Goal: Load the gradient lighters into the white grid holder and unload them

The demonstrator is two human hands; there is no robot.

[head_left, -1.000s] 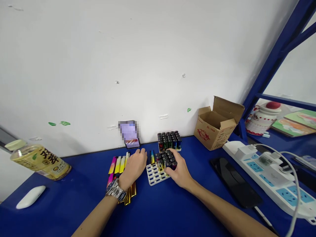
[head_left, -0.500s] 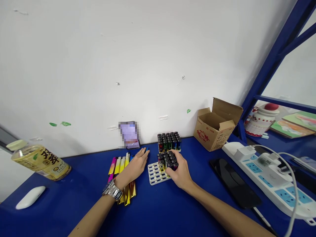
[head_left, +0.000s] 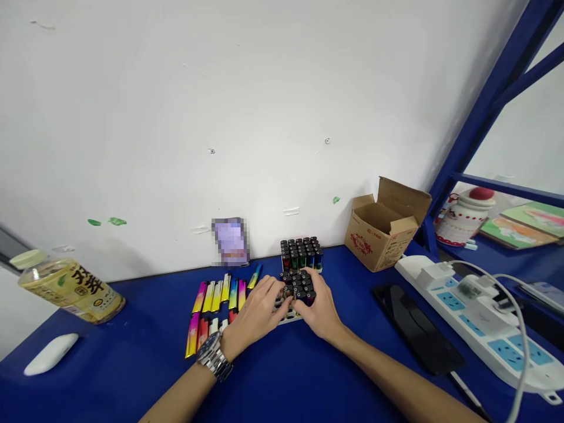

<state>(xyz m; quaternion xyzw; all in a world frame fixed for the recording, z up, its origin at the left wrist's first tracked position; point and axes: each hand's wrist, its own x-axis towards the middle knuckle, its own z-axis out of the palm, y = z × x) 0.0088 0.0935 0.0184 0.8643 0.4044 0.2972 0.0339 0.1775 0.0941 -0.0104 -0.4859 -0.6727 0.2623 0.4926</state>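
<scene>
My left hand [head_left: 263, 306], with a metal watch [head_left: 214, 355] on the wrist, is at the white holed tray [head_left: 291, 318]. Its thumb and fingertips pinch a lighter standing at the left of a black-ended cluster; its body is mostly hidden. My right hand [head_left: 324, 311] curls around the right side of the lighters in the tray [head_left: 301, 283], thumb in front and fingers behind. Loose colourful lighters [head_left: 215, 296] lie in two rough rows left of my left hand. A blue-and-yellow lighter [head_left: 255, 275] rests behind it.
Behind the tray stands another packed set of lighters [head_left: 302, 252]. An open cardboard box [head_left: 381, 235], a black phone [head_left: 418, 329] and a white power strip [head_left: 480, 323] are on the right. A drink bottle [head_left: 73, 288] and white case [head_left: 51, 353] lie left. A small screen [head_left: 231, 241] leans on the wall.
My left hand has moved right and nearer from the blue lighter to the tray, uncovering more loose lighters. My right hand stays around the cluster.
</scene>
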